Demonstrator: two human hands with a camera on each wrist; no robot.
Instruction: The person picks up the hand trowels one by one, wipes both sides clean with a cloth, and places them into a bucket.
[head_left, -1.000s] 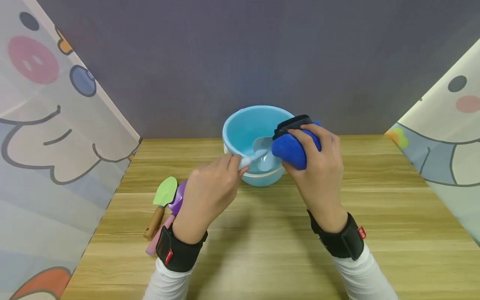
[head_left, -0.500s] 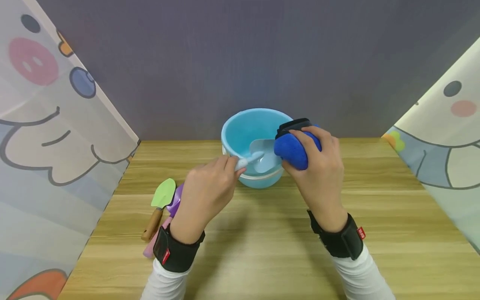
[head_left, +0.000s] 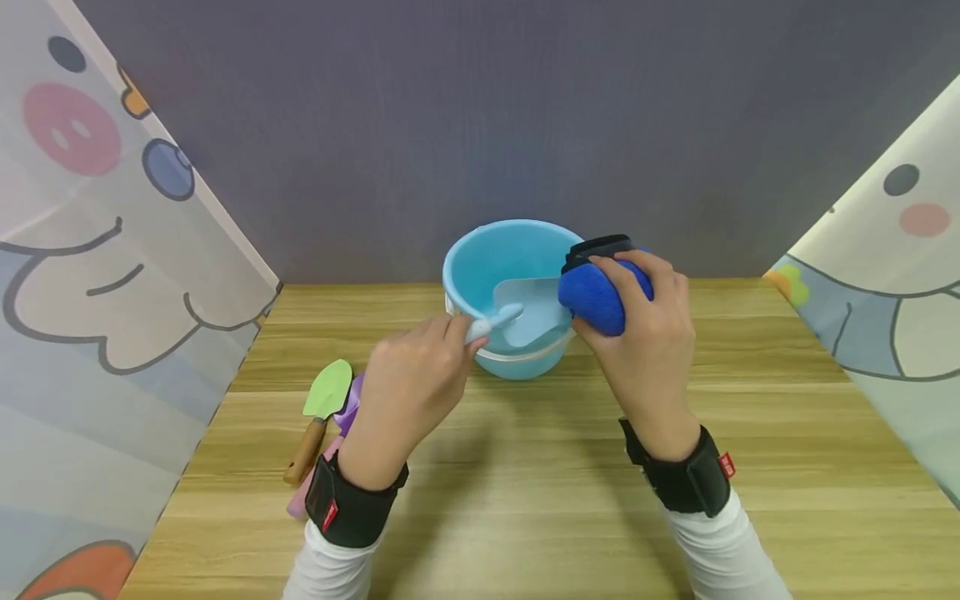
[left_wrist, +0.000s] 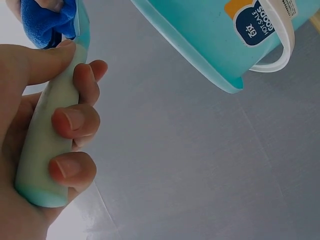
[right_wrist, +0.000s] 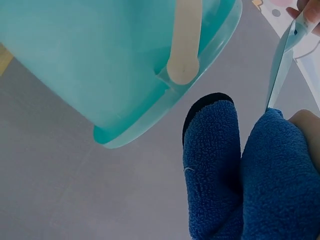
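My left hand (head_left: 411, 371) grips the handle of a pale blue toy shovel (head_left: 528, 310), fingers wrapped round it in the left wrist view. The shovel's blade is held over the near part of a light blue bucket (head_left: 517, 368). Bunched in my right hand (head_left: 641, 333) is a blue terry cloth (head_left: 592, 298) with black parts. The cloth meets the blade's right edge, and in the right wrist view the blade (right_wrist: 281, 67) runs down to the folded cloth (right_wrist: 280, 170). Part of the cloth is hidden by the fingers.
On the wooden table (head_left: 585, 517), left of my left hand, lie a green trowel (head_left: 327, 390) with a wooden handle and a purple shovel (head_left: 347, 408) with a pink handle, partly covered by my forearm. A grey wall (head_left: 510, 125) stands behind the bucket.
My right hand has slid slightly right with the cloth along the shovel blade, baring more of it. The left hand has shifted slightly left. The whole view has tilted a little.
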